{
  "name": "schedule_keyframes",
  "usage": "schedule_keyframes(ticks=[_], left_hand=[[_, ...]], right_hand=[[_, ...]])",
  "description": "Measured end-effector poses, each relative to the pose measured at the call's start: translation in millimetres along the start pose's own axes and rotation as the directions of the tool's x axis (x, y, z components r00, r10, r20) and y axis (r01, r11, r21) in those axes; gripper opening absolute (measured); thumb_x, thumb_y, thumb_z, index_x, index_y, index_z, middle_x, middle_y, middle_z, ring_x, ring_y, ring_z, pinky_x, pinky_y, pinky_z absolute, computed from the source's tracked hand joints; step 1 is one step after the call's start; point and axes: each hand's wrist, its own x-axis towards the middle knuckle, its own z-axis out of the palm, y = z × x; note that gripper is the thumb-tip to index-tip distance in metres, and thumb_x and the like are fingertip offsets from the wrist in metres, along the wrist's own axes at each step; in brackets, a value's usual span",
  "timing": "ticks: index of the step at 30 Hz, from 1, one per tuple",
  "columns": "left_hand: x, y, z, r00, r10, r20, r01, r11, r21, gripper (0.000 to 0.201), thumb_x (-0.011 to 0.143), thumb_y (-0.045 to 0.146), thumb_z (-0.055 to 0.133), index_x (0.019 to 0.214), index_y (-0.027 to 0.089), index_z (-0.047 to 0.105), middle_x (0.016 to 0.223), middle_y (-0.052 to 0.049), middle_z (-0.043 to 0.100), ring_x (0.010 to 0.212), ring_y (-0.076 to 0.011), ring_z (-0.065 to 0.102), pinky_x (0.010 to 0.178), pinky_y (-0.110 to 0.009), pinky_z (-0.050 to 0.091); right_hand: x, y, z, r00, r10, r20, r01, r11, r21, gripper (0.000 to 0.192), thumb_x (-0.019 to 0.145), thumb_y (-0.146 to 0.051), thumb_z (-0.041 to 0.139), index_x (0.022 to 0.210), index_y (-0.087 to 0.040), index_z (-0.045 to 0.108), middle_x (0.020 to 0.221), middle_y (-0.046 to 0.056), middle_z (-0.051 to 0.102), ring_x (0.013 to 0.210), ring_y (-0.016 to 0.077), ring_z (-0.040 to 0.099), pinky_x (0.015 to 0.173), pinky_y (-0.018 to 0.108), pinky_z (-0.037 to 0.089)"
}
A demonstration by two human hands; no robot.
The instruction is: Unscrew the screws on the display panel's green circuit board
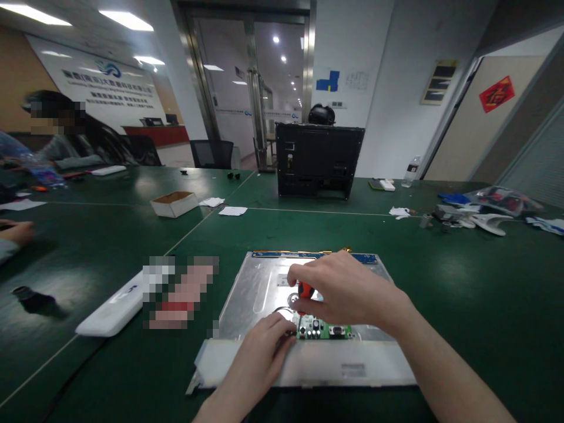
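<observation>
Panel: we have the metal panel (259, 288) lying flat, back up, on the green tabletop (462, 294), its long near edge close to us, so the small green circuit board (324, 329) on it faces our hands.
Right hand: our right hand (348, 291) is curled from above around the red-handled screwdriver (305, 290), fingers pressed together on the handle; it seems held upright, tip down by the circuit board, though the tip itself is hidden under the hand.
Left hand: our left hand (259, 352) rests on the pale strip (308, 364) along the near edge, fingertips loosely bent and touching the left end of the circuit board, likely to steady it; it pinches nothing we can see.
Edges: the blue strip (363, 258) marks the far edge; the near left corner of the pale strip juts slightly outward.
Left side: a white oblong case (112, 311) lies near the panel, with a small black piece (33, 299) farther out.
Open room: bare green lies to the right of the panel and beyond it, up to the black housing (317, 158) and cardboard box (174, 202), both well apart.
Others: another person's hand (15, 232) rests at the far left edge, well clear of ours.
</observation>
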Motion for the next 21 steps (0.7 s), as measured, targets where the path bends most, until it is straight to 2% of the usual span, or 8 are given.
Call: schedule_keyframes(ticks=[9, 16, 21], left_hand=[[-4, -2, -2.9, 0.999, 0.026, -0.028, -0.024, 0.998, 0.052, 0.017, 0.089, 0.013, 0.047, 0.094, 0.020, 0.061, 0.096, -0.006, 0.064, 0.088, -0.0212, 0.062, 0.076, -0.033, 0.050], [-17, -6, 0.1, 0.976, 0.179, -0.124, -0.151, 0.967, 0.203, 0.018, 0.091, 0.015, 0.045, 0.098, 0.021, 0.061, 0.093, -0.007, 0.065, 0.084, -0.0217, 0.064, 0.071, -0.033, 0.054], [-25, -5, -2.8, 0.938, 0.293, -0.184, -0.236, 0.932, 0.276, 0.022, 0.092, 0.015, 0.044, 0.103, 0.021, 0.062, 0.097, -0.007, 0.069, 0.086, -0.0202, 0.067, 0.073, -0.030, 0.057]], right_hand=[[2, -1, 3, 0.999, -0.034, 0.021, 0.033, 0.999, 0.032, 0.018, 0.086, -0.029, 0.062, 0.101, -0.020, 0.060, 0.086, 0.000, 0.072, 0.072, 0.0156, 0.063, 0.053, 0.026, 0.027], [2, 0, 4, 0.999, -0.038, 0.003, 0.038, 0.999, 0.001, 0.016, 0.088, -0.029, 0.059, 0.102, -0.020, 0.058, 0.091, 0.002, 0.072, 0.070, 0.0148, 0.062, 0.054, 0.026, 0.025], [3, -2, 4, 0.998, -0.048, 0.031, 0.048, 0.999, 0.016, 0.012, 0.088, -0.028, 0.058, 0.096, -0.020, 0.058, 0.088, 0.002, 0.071, 0.070, 0.0142, 0.061, 0.053, 0.025, 0.024]])
